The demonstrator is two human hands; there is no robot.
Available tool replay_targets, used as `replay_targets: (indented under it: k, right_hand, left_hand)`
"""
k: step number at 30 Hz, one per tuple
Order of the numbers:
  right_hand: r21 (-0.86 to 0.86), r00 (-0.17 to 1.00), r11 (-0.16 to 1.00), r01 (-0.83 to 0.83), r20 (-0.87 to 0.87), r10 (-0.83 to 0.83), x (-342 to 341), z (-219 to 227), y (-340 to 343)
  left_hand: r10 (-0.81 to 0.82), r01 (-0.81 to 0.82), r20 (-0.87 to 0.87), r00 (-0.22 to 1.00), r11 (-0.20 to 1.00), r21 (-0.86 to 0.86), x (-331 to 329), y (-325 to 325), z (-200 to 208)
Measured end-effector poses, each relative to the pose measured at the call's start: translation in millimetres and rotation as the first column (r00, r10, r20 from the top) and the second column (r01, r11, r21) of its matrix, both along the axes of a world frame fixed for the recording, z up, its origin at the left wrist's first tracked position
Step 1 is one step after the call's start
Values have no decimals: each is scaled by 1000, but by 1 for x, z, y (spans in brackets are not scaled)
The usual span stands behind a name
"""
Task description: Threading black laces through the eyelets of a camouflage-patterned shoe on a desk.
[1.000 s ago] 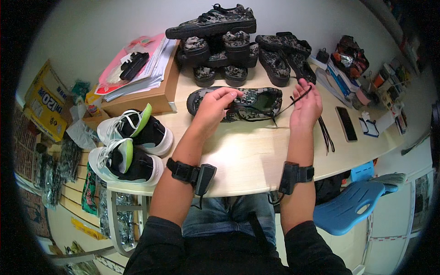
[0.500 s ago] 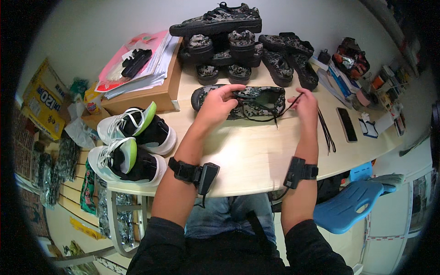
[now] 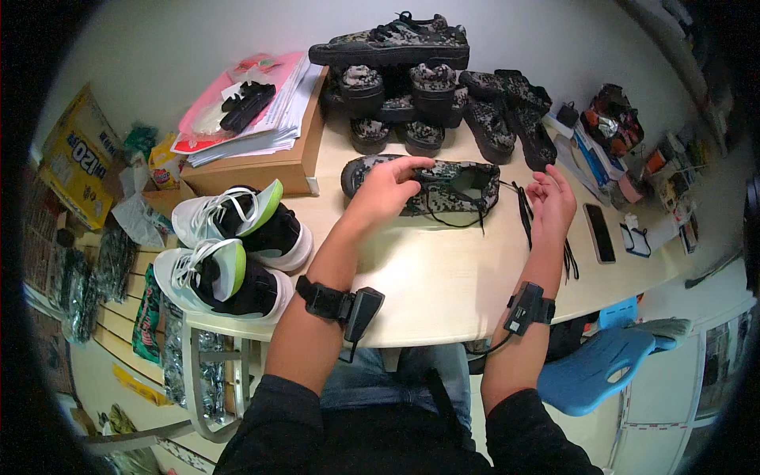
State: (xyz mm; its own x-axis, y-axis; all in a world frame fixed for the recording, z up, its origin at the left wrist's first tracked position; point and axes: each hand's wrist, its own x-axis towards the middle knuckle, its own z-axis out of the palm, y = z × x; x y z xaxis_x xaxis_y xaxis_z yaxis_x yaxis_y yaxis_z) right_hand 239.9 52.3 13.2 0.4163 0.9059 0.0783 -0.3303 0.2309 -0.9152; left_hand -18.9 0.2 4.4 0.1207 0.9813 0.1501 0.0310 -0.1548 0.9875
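A camouflage lace-up shoe lies on the table in front of me, its toe to the left and its opening to the right. My left hand lies over its front part, index finger stretched along the upper and thumb apart from it. From the shoe a black shoelace loops toward the table edge. Another stretch of lace runs right of the shoe, passing behind or beside my right hand. That hand is raised with its fingers loosely spread, and I see nothing held between them.
Stacked camouflage shoes stand at the back. White-and-black sneakers sit at the left, below a cardboard box topped with papers. A phone lies at the right. A blue chair stands beyond the table's right front edge.
My right hand has let go of the lace end and moved a little right and nearer, its fingers opening. My left hand's thumb and index have loosened on the shoe.
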Motion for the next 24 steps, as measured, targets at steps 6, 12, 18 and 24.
replay_targets:
  k: [6, 12, 18, 24]
  right_hand:
    - [147, 809, 813, -563, 297, 507, -46, 17, -26]
    - [-441, 145, 366, -820, 458, 877, -78, 9, -45]
    - [-332, 402, 640, -693, 559, 725, -73, 8, -41]
    - [-166, 501, 774, -611, 676, 541, -80, -3, -34]
  left_hand:
    - [30, -28, 78, 996, 999, -20, 6, 7, 4]
    - [-9, 9, 107, 994, 1000, 1, 1, 7, -4]
    - [28, -29, 88, 996, 1000, 9, 4, 5, -5]
    - [114, -123, 102, 988, 989, 87, 9, 10, -8]
